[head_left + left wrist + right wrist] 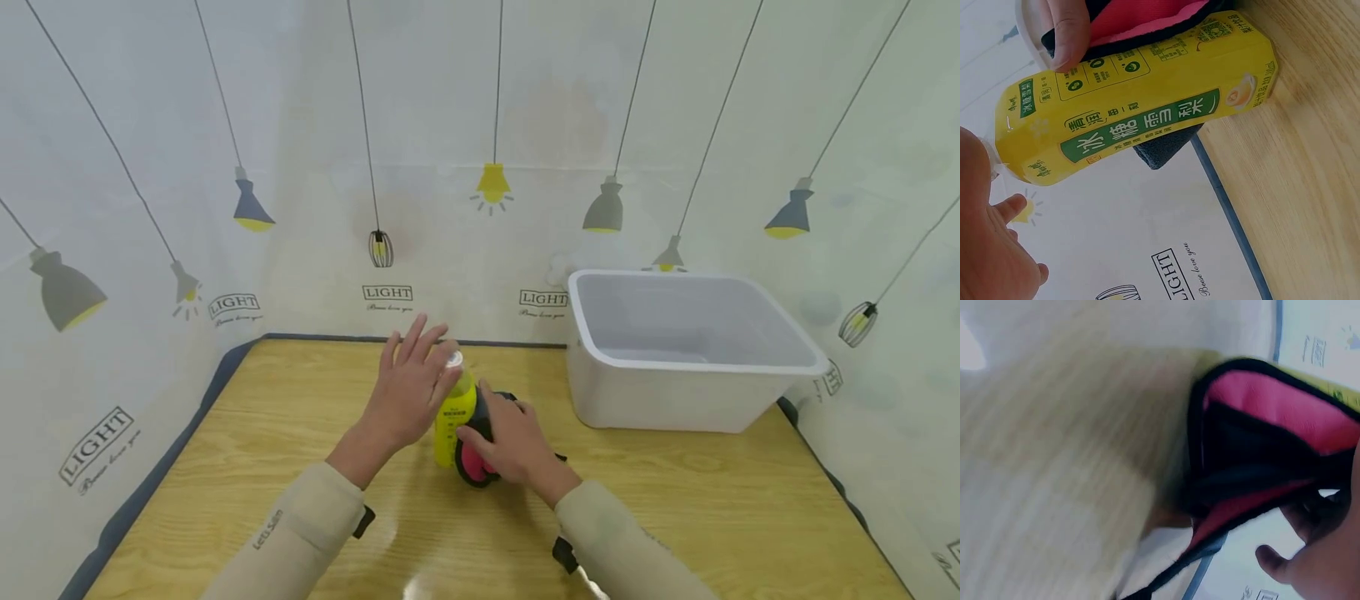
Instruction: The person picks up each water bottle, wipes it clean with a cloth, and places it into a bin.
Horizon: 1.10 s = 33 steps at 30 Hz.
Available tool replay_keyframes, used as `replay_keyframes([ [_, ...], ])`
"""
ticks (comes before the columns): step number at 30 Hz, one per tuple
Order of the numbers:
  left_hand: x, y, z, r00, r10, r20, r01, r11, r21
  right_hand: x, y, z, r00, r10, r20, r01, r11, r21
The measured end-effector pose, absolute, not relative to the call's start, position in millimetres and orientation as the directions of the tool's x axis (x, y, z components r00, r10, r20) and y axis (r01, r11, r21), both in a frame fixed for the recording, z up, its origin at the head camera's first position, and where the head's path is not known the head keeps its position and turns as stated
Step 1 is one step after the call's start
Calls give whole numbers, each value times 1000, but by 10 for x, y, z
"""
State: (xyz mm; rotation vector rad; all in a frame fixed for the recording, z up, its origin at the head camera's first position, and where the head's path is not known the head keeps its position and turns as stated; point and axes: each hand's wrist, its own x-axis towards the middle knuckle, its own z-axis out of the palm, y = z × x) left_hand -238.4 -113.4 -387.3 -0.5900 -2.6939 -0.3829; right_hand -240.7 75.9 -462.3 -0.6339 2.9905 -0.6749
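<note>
At a wooden table [247, 433] walled in by lamp-print sheeting, my left hand [408, 387] hovers beside the bottle [454, 414], fingers spread straight and gripping nothing, the palm close against the bottle's upper side just below its white cap [454, 359]; from the left wrist view the fingers lie clear of the yellow label [1141, 122], so I judge the hand is there to steady the bottle rather than lift it. The bottle stands upright near the table's middle, and the pouch [480, 454], black outside and pink inside, presses against its right side. My right hand [517, 446] lies over the pouch with the thumb on the pink lining at the front edge, which looks like a pinch on the fabric; the right wrist view shows the pouch [1266, 444] gaping open, its pink mouth turned toward the bottle, though that picture is blurred and the fingers are mostly out of sight. The pouch seems held open against the bottle so that the two stay together, with the bottle's weight bracing the soft cloth. A white tub [682, 350] sits well apart to the right, at the table's far corner, nothing showing in the part of it I can see. Both sleeves [300, 533] are beige.
</note>
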Motion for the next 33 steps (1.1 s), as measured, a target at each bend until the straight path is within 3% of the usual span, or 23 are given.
replay_keyframes([
  [4, -2376, -1133, -3880, -848, 350, 398, 447, 875, 184, -2483, 786, -4573, -912, -409, 35, -372, 787, -492],
  [8, -2364, -1124, -3886, -847, 353, 397, 452, 872, 187, -2511, 795, -4549, -900, -436, 7, -388, 793, -470],
  [15, -2374, -1124, -3889, -842, 357, 405, 454, 874, 175, -2524, 757, -4558, -888, -458, 42, -449, 844, -292],
  [22, -2399, -1138, -3892, -841, 354, 409, 451, 877, 168, -2472, 702, -4564, -908, -418, -7, -413, 901, -134],
  [33, -2398, -1118, -3889, -844, 343, 412, 448, 874, 187, -2377, 659, -4870, -919, -394, 0, -393, 915, 87],
])
